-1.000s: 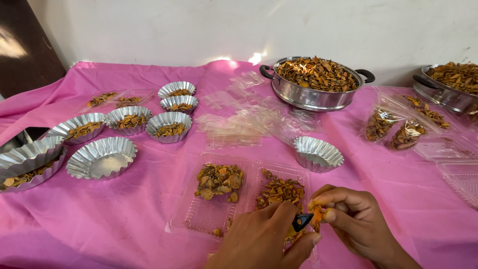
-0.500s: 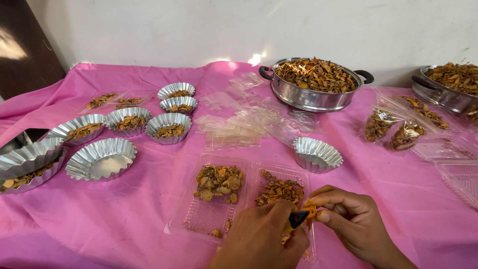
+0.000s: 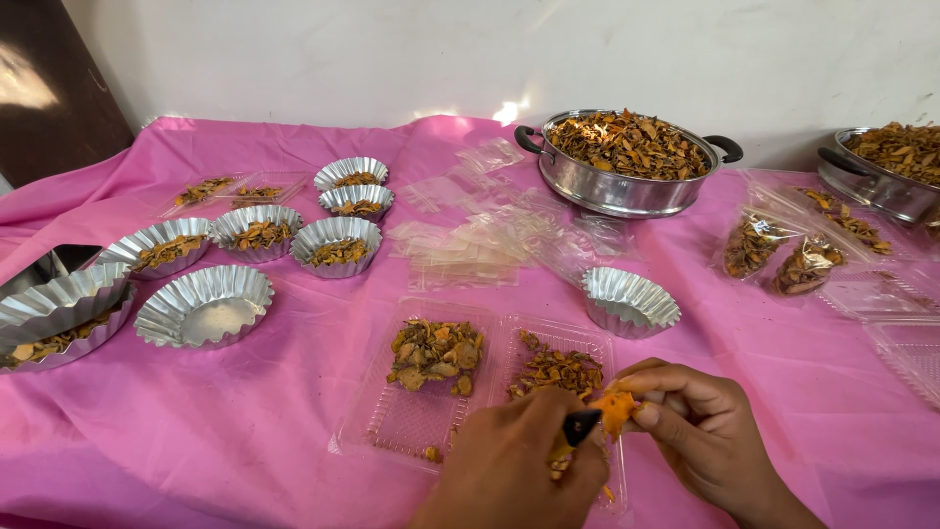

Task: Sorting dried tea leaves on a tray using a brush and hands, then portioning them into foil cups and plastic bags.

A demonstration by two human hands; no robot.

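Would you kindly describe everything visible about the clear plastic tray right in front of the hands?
The clear plastic tray is a thin, transparent, two-compartment container lying flat and open on the pink tablecloth. Each compartment has a ribbed floor and holds a small heap of dried orange-brown pieces. The left hand covers part of its near edge, and the right hand hovers at its right corner, pinching an orange piece. A fluted foil cup stands just beyond it.
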